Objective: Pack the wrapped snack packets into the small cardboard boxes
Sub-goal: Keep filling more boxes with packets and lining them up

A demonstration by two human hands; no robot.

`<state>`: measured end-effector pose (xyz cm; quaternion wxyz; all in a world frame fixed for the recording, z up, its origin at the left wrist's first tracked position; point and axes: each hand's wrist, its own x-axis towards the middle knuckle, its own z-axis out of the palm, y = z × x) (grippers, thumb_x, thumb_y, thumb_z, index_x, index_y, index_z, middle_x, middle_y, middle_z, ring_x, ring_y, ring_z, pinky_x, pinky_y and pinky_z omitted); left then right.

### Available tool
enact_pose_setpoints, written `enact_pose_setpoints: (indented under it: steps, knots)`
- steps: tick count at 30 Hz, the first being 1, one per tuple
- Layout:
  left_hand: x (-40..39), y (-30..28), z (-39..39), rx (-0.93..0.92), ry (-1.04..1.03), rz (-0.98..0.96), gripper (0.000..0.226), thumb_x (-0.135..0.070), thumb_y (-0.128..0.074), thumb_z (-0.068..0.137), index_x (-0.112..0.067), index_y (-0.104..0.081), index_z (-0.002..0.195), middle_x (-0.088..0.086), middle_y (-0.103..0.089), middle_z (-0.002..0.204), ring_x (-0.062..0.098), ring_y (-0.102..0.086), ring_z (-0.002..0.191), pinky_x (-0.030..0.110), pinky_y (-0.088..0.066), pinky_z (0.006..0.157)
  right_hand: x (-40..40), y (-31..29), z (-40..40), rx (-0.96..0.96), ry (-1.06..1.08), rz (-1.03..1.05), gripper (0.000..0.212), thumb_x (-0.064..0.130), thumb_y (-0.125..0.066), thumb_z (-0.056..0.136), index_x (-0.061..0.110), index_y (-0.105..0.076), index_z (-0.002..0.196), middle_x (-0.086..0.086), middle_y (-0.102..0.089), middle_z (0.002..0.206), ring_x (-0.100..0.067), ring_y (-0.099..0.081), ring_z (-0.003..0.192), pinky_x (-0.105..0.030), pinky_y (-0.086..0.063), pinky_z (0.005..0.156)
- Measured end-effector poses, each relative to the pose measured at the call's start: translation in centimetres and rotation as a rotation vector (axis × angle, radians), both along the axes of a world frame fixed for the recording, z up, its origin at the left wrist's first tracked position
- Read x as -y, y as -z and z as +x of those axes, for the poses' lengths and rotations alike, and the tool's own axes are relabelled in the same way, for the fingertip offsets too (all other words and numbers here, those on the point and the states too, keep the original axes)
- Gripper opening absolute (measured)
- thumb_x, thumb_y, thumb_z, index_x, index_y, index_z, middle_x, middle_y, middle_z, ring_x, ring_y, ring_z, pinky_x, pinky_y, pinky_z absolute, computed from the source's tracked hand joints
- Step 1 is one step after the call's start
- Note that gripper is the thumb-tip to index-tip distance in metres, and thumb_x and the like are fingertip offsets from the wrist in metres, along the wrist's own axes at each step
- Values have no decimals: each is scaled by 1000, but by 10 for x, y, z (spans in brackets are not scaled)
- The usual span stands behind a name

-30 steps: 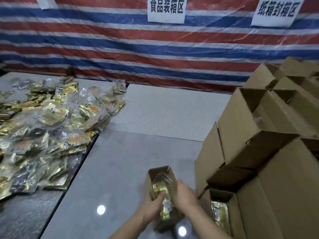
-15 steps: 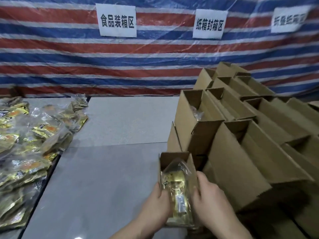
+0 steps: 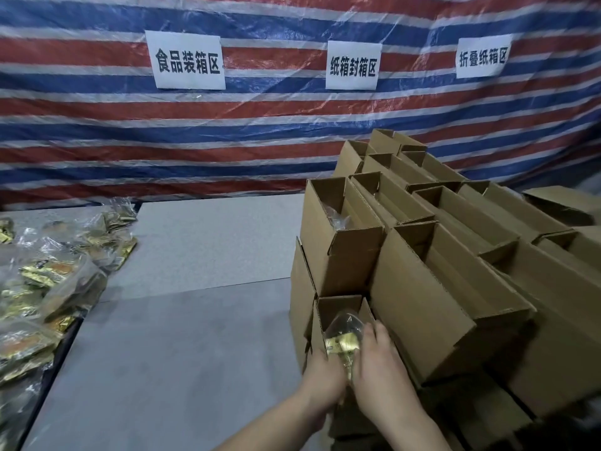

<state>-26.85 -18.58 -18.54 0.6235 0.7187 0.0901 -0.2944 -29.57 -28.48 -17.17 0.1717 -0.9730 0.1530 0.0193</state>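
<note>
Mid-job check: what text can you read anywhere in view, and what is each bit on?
"食品装箱区": left white sign on the striped tarp.
"纸箱封箱区": middle white sign.
"折叠纸箱区": right white sign.
Print on the snack packet between the hands: too blurred to read.
Loose packets: unreadable.

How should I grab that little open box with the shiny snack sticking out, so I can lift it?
Probably grip the small box by its two long side walls, coming down from above, one hand per side, as the left hand and right hand flank it now. It is narrow and open-topped, and the snack packet pokes out, so avoid squeezing the top.
</note>
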Motion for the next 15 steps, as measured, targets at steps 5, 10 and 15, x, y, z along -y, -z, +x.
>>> enact_pose_setpoints:
  steps: [5,10,15]
  knots:
    - [2,3,-4,-39,-32,-28,19,-30,-35,104,-30,-48,91,-15,-57,99,7,-57,91,22,-48,69,0,10,0,29,-37,-49,51,27,-34,106,15,-26,156,-8,-12,165,-22,-16,151,-31,-19,121]
    - [1,4,0,-76,-3,-46,22,-27,-39,102,-23,-55,88,-8,-65,70,3,-54,54,11,-34,38,2,9,1,63,-66,-36,50,31,-37,105,18,-31,154,-5,-15,165,-19,-14,152,-28,-18,121]
    - [-1,3,2,-150,-11,-68,21,-43,-45,98,-25,-53,107,-3,-62,98,10,-55,78,23,-42,58,3,9,3,87,-107,-64,49,30,-36,105,20,-32,152,-1,-15,165,-17,-12,152,-27,-13,121]
